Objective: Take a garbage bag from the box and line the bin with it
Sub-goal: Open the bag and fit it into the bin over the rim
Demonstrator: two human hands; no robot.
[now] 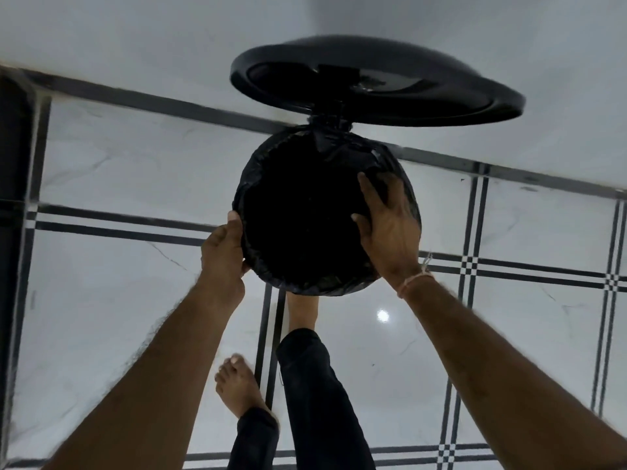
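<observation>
A round black bin stands on the tiled floor by the wall, its lid [376, 83] tipped up and open. A black garbage bag [271, 154] lines it, the plastic folded over the rim all around. My left hand [222, 252] grips the bag and rim at the near left side, thumb on top. At the right side my right hand [390, 225] lies flat on the bag over the rim, fingers spread. The inside of the bin is too dark to see. No box is in view.
The floor is glossy white tile [108, 300] with dark stripes. A white wall [135, 39] rises behind the bin. A dark upright edge [13, 164] stands at the far left. My bare feet, one [237, 385] to the left, are just below the bin.
</observation>
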